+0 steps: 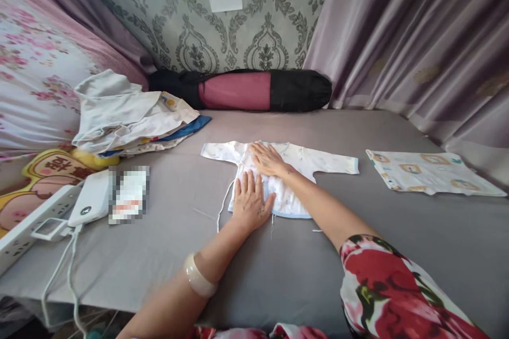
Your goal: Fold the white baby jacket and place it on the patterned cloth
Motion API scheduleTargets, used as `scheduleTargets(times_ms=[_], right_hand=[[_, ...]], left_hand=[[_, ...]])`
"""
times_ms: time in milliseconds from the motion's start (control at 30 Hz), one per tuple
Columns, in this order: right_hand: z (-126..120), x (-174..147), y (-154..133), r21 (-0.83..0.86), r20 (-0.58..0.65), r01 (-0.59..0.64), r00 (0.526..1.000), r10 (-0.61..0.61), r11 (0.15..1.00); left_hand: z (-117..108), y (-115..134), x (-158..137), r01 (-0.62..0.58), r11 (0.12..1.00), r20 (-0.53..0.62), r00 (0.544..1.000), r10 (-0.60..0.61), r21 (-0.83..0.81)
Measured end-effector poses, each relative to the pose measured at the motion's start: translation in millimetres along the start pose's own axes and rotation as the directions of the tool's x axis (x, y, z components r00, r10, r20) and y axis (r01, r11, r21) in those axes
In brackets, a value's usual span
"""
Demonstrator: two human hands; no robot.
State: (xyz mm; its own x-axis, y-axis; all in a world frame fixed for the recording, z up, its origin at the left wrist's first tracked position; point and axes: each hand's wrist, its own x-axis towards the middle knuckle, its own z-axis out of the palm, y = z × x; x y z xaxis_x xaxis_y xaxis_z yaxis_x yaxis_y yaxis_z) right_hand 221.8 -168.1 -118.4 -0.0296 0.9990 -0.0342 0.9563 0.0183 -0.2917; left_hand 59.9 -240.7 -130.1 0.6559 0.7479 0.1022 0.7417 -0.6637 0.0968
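Baby-sized white cloth shirt with pale blue edging (302, 159) lay flat near the middle of a smooth, grey cloth-covered surface (167, 254), its sleeves stretched out to left and right and its curved hem facing the near edge. Thin white ties (220, 206) trailed from it onto the grey cloth, one curving down along its left side. Both of the person's bare hands rested on the shirt, palms down. The left hand (251, 198) covered the lower left part, its fingers slightly spread and its thumb angled out to the right; a pale, glossy bangle (199, 276) circled that forearm. The right hand (267, 159) lay just beyond it on the upper front, its fingers stretched out and loosely together. A short sleeve printed with red flowers (389, 280) covered the right upper arm. To the right, just beside the shirt's cuff, was a flat white cloth with orange and teal prints (433, 172). At the far left sat a loose pile of pale garments (123, 111). Beyond the shirt, along a grey patterned wall (234, 37), stretched a long black bag with a maroon middle panel (234, 90). At the near left were a white power strip (35, 222) and a white rectangular device with cables (93, 198).
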Motion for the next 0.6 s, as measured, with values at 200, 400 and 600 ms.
scheduleTargets(times_ms=[200, 400, 600], right_hand=[[1, 12, 18, 0.160, -0.127, -0.087, 0.986, 0.108, 0.983], [-20, -48, 46, 0.662, -0.258, -0.042, 0.924, 0.280, 0.748], [-34, -134, 91, 0.727, -0.257, -0.345, 0.664, 0.702, 0.593]], left_hand=[[-9, -4, 3, -0.003, 0.988, -0.048, 0.999, -0.005, -0.152], [-32, -56, 18, 0.198, 0.901, -0.187, 0.939, -0.287, -0.385], [-34, -105, 42, 0.424, 0.843, 0.075, 0.902, -0.424, -0.331]])
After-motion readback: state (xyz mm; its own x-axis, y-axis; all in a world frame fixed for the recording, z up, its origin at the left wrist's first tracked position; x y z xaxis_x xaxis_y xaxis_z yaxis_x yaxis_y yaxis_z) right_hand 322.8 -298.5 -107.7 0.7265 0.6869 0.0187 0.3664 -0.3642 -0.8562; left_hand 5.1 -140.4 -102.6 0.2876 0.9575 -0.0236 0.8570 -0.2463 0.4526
